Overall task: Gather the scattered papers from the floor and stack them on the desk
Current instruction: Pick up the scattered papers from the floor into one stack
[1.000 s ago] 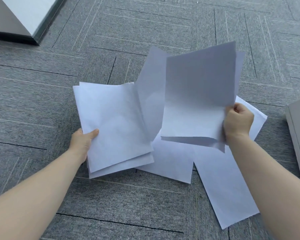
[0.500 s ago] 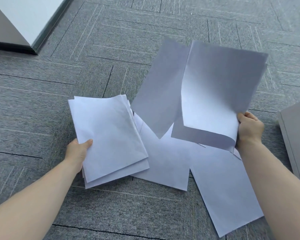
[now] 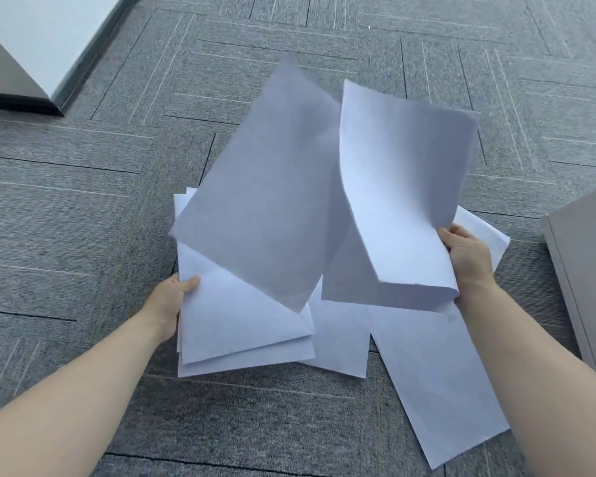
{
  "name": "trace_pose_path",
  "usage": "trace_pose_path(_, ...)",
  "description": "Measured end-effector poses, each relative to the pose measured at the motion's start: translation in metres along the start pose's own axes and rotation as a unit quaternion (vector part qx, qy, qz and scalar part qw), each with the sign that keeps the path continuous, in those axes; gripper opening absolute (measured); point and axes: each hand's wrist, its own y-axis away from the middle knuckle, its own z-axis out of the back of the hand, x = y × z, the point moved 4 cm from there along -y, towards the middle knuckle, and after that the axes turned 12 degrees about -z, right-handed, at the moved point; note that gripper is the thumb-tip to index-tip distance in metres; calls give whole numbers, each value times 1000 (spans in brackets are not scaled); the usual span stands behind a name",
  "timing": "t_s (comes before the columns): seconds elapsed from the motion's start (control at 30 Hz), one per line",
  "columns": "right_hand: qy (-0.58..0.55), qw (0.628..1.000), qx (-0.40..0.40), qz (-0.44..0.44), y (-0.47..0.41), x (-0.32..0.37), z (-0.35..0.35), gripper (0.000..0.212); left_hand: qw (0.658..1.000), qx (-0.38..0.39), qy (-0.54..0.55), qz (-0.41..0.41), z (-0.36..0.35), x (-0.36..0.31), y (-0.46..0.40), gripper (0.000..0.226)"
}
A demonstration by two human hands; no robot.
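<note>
My left hand (image 3: 171, 304) grips the left edge of a small stack of white papers (image 3: 234, 325) held low over the carpet. My right hand (image 3: 467, 256) pinches several curled white sheets (image 3: 403, 201) by their lower right corner, lifted above the floor. One of these sheets (image 3: 265, 201) swings out to the left and overlaps the top of the left stack. Under both bundles, more loose white papers (image 3: 437, 383) lie on the grey carpet, one long sheet reaching toward the lower right.
Grey carpet tiles (image 3: 83, 218) cover the floor. A white and dark panel of furniture (image 3: 31, 56) stands at the upper left. A grey cabinet side (image 3: 585, 280) stands at the right edge, close to my right forearm.
My right hand has swung its lifted sheets leftward, so one sheet now overlaps the left stack. My left hand and its stack have shifted right, toward the middle.
</note>
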Motion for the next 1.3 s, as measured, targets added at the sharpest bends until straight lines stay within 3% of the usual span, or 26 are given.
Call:
trace_pose_path(0.2,80,997,8,-8,-5,-18,2,25,999,2,-4,-46,-2,-5,7,18)
trace_pose_path(0.3,121,993,-4,-6,-11,-30,7,27,999,29,30,-9,0,-3,6,19)
trace_pose_path(0.43,169,985,-14,10,-15,-35,10,28,992,62,53,94,2,3,3,81)
trace_pose_path(0.5,183,983,-20,20,-16,-36,10,28,991,86,48,95,3,8,-1,91)
trace_pose_path(0.57,199,979,-24,31,-17,-37,10,28,989,107,28,95,2,13,-2,82)
trace_pose_path(0.7,222,974,-20,43,-18,-42,5,30,991,121,-17,56,-8,10,2,39)
trace_pose_path(0.97,258,964,-19,65,-18,-45,-6,20,994,54,-85,29,-15,14,-3,34)
trace_pose_path(1.17,309,933,-147,113,-21,-33,10,22,994,20,-103,12,-5,19,-10,32)
trace_pose_path(1.3,236,942,-187,147,-14,-13,10,26,995,8,-96,7,-8,19,-8,29)
